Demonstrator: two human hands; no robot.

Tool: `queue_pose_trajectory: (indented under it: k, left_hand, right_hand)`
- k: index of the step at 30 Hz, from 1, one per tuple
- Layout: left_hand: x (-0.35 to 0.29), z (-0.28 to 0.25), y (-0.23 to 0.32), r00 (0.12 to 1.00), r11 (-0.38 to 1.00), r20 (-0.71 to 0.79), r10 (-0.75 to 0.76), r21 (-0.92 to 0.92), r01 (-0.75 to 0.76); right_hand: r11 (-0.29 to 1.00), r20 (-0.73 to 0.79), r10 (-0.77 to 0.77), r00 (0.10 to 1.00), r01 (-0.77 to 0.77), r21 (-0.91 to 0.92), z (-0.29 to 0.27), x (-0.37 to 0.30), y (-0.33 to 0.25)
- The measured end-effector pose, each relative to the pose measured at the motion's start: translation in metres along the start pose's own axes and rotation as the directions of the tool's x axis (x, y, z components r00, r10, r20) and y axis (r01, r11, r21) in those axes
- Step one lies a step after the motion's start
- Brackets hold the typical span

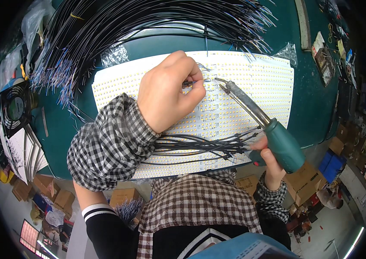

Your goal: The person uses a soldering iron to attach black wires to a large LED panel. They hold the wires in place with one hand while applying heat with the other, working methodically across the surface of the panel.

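Observation:
A white panel of LED boards [118,84], dotted with rows of small yellow chips, lies across the green table in front of me. My left hand [170,93] is closed in a pinch over the panel's upper middle. Between its thumb and fingers is a thin black cable [188,83] with fine wires at its end. My right hand [271,166] grips a green-handled soldering iron [284,146], its tip close to the wire ends by my left fingertips. Whether the tip touches them I cannot tell. Several black cables [191,144] lie across the panel's near part.
A big bundle of black cables [148,21] with blue and white wire ends arches over the far side. At the left stand a black fan [14,103] and a stack of papers [25,151]. Clear plastic film [114,55] lies behind the panel. Cardboard boxes [306,183] sit beyond the near edge.

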State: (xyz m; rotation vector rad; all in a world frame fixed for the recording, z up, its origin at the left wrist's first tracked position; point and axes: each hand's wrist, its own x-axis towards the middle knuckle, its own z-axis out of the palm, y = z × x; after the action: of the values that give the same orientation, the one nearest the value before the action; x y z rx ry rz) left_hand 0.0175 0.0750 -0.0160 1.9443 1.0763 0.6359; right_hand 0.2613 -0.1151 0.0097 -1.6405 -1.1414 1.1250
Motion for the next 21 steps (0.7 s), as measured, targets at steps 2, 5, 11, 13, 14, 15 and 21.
queue_pose_trajectory:
  k: [2, 5, 11, 13, 14, 15, 21]
  left_hand:
    - [0.000, 0.000, 0.000, 1.000, 1.000, -0.001, 0.002, 0.001, -0.002]
    - [0.000, 0.001, 0.001, 1.000, 1.000, -0.007, -0.003, -0.007, 0.003]
    - [0.000, -0.006, 0.008, 0.994, 0.993, 0.063, -0.087, -0.069, 0.092]
    - [0.001, -0.004, 0.008, 0.997, 0.995, 0.045, -0.070, -0.072, 0.073]
    - [0.002, -0.004, 0.008, 0.997, 0.995, 0.036, -0.061, -0.074, 0.063]
    - [0.002, -0.003, 0.008, 0.998, 0.997, 0.031, -0.053, -0.052, 0.055]
    - [0.002, 0.002, 0.005, 1.000, 1.000, 0.022, -0.008, 0.018, 0.008]
  right_hand:
    - [0.997, -0.028, 0.073, 0.997, -0.072, 0.033, 0.005, 0.001, -0.009]
    - [0.992, -0.046, 0.111, 0.993, -0.108, 0.062, 0.008, 0.001, -0.012]
    - [0.978, -0.092, 0.175, 0.980, -0.162, 0.130, 0.010, 0.001, -0.019]
    - [0.978, -0.103, 0.162, 0.981, -0.146, 0.148, 0.010, 0.002, -0.019]
    - [0.979, -0.105, 0.151, 0.983, -0.134, 0.151, 0.009, 0.002, -0.017]
    - [0.981, -0.109, 0.139, 0.984, -0.122, 0.154, 0.008, 0.001, -0.015]
    - [0.979, -0.093, 0.146, 0.985, -0.130, 0.156, 0.006, 0.001, -0.017]
